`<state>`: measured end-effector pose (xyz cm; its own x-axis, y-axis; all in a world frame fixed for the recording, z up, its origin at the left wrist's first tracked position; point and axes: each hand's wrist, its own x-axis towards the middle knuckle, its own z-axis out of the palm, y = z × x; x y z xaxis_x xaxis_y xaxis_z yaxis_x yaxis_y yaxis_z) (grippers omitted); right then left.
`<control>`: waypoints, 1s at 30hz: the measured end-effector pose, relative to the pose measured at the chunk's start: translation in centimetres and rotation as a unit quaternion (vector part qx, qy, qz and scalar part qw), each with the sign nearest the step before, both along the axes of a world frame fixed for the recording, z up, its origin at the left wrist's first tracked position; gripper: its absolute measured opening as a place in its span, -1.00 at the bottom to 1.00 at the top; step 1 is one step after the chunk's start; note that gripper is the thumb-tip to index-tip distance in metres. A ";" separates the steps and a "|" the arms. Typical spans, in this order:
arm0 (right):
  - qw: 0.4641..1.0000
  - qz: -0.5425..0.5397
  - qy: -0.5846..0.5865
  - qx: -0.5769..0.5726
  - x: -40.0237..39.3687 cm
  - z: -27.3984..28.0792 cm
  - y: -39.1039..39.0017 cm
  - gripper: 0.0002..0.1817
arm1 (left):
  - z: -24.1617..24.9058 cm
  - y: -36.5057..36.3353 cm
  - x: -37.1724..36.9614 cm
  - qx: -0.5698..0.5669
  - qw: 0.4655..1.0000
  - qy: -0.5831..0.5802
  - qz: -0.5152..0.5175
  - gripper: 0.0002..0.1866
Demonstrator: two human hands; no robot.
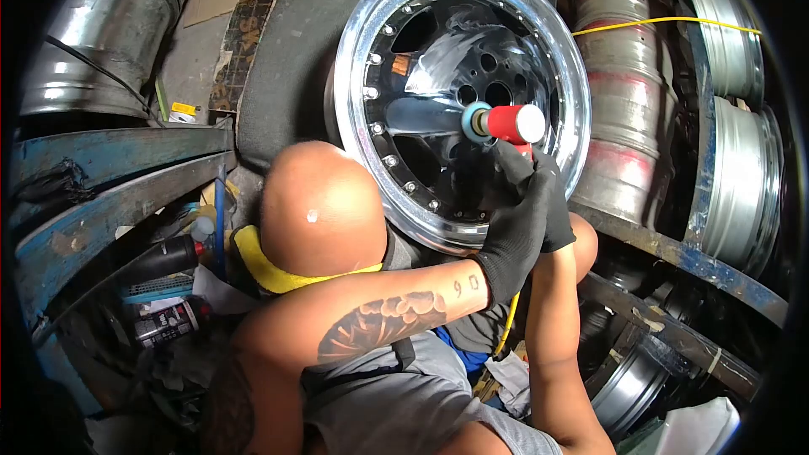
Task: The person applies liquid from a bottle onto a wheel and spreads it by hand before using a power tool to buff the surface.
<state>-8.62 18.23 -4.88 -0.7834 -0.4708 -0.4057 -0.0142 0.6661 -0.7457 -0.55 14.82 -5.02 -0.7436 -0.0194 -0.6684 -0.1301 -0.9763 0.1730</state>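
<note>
A wheel with a polished silver lip point(349, 76) and a glossy black spoked centre point(447, 164) leans before me, small bolts ringing its face. A red power tool point(507, 124) with a round blue-grey pad point(474, 122) is held over the centre, the pad at a spoke near the hub holes. My left hand point(511, 243), in a black glove, is closed around the tool's lower part. Beside it my right hand point(552, 202), gloved too, wraps the same handle. The hands overlap, so some fingers are hidden. Pale, hazy patches show on the black surface.
Metal racks with silver rims point(746, 185) and reddish-stained barrels point(619, 93) stand at the right. A yellow hose point(510, 320) hangs below my hands. At the left are blue metal beams point(109, 147), a spray can point(168, 323) and a large metal cylinder point(101, 25).
</note>
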 end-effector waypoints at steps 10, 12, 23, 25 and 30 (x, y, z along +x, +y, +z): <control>0.987 0.134 0.081 0.044 1.4 0.3 -3.6 -0.62 | -1.1 -1.2 1.5 -0.021 0.998 -0.035 0.051 -0.51; 0.983 0.157 0.086 0.043 1.9 0.4 -4.3 -0.60 | -1.3 -1.4 1.9 -0.026 0.997 -0.040 0.066 -0.52; 0.968 0.175 0.157 0.091 0.9 -0.6 -2.4 -0.65 | -0.4 -1.5 1.5 -0.018 0.997 -0.041 0.063 -0.56; 0.990 0.063 0.120 0.037 1.4 -1.1 -1.4 -0.64 | -0.3 -0.9 1.2 -0.012 0.998 -0.040 0.053 -0.56; 0.986 0.075 0.137 0.059 1.3 -0.5 0.8 -0.62 | 0.0 0.9 0.5 0.005 0.999 -0.044 0.019 -0.58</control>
